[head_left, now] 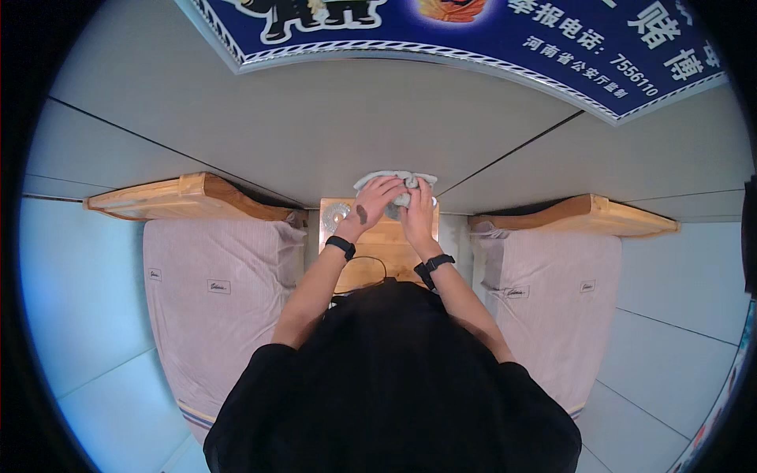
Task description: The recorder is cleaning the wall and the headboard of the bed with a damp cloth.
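Over the far end of a small wooden table point(381, 246), both my hands are together on a light grey cloth point(404, 199). My left hand point(372, 205) bends its fingers over the cloth's near left part. On the other side, my right hand point(419, 214) grips the cloth's bunched right part. A clear glass dish point(335, 217) stands on the table just left of my left hand. Part of another clear glass piece point(392, 211) shows between my hands, below the cloth; the cloth and fingers hide most of it.
Two beds or couches with pink covers, a left one point(221, 292) and a right one point(560, 288), flank the table, each with a wooden headboard. A grey wall point(355, 118) rises behind, bearing a blue poster point(473, 39). A thin dark cable point(374, 258) lies on the table.
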{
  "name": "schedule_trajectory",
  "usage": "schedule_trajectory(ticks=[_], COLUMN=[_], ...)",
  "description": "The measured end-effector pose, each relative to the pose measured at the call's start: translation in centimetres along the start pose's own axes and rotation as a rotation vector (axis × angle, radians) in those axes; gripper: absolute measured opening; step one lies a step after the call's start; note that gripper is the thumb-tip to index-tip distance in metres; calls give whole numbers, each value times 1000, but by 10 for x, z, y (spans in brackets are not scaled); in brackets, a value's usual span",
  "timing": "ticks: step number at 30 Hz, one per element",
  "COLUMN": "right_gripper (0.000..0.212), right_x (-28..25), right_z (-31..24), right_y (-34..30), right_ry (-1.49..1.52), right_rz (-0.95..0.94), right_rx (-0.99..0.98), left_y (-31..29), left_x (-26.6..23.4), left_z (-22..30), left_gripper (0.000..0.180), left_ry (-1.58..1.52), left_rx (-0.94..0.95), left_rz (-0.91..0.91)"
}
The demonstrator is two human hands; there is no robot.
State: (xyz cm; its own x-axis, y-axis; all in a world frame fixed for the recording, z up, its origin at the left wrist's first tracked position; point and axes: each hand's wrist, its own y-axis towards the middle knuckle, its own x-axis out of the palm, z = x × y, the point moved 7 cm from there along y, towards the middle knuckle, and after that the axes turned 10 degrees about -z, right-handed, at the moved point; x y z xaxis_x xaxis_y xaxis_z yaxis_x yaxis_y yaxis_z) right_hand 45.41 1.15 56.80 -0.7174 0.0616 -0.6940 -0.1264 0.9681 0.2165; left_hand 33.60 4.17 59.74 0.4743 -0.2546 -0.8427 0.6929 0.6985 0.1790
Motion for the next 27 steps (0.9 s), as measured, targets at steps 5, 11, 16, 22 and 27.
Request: schedule_trajectory(ticks=[5,11,16,22,27], right_gripper=[53,51,53,50,47], right_x=[35,52,47,22,38], right_z=[-5,-31,-18,38,79], right_y=[4,12,5,-24,-120], right_ry=[-137,-157,-102,47,104], right_rz=[-124,-193,-217,-196,-445], right_rx=[20,-17,-42,158,350], left_y=[-27,-55,-47,-12,-56], left_x=[15,18,22,51,146], left_z=[-34,-51,-39,1,7], left_gripper=[54,52,51,49,44], left_ry=[-117,-141,-73,-165,-565], left_rx=[-47,-211,-207,-43,-320], left_rz=[32,99,134,62,-672])
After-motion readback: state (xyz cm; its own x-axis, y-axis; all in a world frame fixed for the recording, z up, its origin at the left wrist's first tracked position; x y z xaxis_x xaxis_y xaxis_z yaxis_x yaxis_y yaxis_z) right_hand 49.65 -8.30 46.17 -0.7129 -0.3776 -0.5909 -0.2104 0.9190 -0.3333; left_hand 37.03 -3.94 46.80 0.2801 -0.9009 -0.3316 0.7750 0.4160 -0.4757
